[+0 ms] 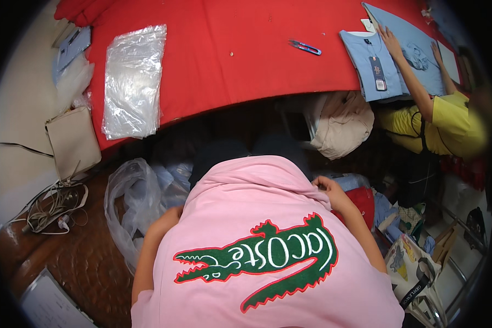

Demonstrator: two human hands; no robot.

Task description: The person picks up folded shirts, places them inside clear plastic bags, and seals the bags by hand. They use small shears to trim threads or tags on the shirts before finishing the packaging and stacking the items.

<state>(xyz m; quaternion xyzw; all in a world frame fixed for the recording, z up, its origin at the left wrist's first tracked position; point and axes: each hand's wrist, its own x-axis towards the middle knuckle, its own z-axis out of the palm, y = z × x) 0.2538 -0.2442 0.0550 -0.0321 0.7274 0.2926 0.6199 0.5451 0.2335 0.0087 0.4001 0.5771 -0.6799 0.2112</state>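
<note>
A pink shirt [290, 202] with a green crocodile patch covers my body and lap. At its right edge, my right hand [324, 185] is closed, the fingers curled on the bunched hem. My left hand [175, 213] is down at the shirt's left side; cloth hides its fingers. Beyond my lap, a stack of clear plastic bags [134, 82] lies on the left of the red-covered table [218, 76]. A pair of blue thread snips [305, 47] rests farther right, out of reach of both hands.
At the right, a person in yellow [448, 120] lays hands on a light blue garment [421, 60], beside a folded blue shirt [361, 60] with a dark tag. Left are a beige pouch [74, 143], tangled cables [54, 210] and a plastic bag [128, 202]. A tote bag [413, 262] stands right.
</note>
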